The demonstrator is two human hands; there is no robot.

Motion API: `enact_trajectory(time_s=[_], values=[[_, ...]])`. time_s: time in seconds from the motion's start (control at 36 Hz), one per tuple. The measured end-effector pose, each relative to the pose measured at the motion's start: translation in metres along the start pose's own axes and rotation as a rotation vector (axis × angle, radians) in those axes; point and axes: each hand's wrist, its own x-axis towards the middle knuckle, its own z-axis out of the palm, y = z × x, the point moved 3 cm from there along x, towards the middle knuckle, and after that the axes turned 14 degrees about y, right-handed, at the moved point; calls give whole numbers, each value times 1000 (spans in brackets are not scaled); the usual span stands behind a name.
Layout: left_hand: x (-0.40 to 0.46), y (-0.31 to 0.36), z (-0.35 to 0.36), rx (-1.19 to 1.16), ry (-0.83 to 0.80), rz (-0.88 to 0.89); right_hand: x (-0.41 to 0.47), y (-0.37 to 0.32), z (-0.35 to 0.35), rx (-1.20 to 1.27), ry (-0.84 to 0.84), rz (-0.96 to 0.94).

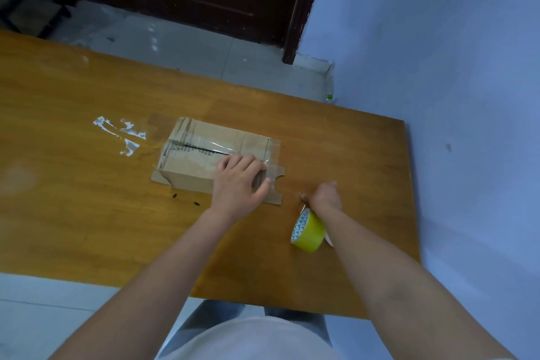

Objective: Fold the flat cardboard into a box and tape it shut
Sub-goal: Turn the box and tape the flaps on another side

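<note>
A brown cardboard box (201,152) lies folded up on the wooden table (87,213), with clear tape shining along its top seam. Flat cardboard flaps stick out at its right (277,187) and left ends. My left hand (239,181) holds the box's right end, with bent fingers on the taped top edge and the thumb against the near side. My right hand (323,196) is just right of the box, fingers curled, and seems to pinch a thin clear tape strand toward the box. A yellow tape roll (308,231) sits by my right wrist, partly hidden by the forearm.
Crumpled scraps of clear tape (122,134) are stuck to the table left of the box. Two small dark specks (184,199) lie near the box's front. The table's right edge (409,184) runs close to a blue wall; a dark door stands beyond.
</note>
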Motion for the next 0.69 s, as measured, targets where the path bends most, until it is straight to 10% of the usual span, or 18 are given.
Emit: enact_trajectory(time_s=[0.31,0.69], values=[[3,-1,0,-15,-44,-23,5,0,-19,160,-21,-53],[35,-3,7,126,-107,-195,-51,-77,-89,516,132,-595]])
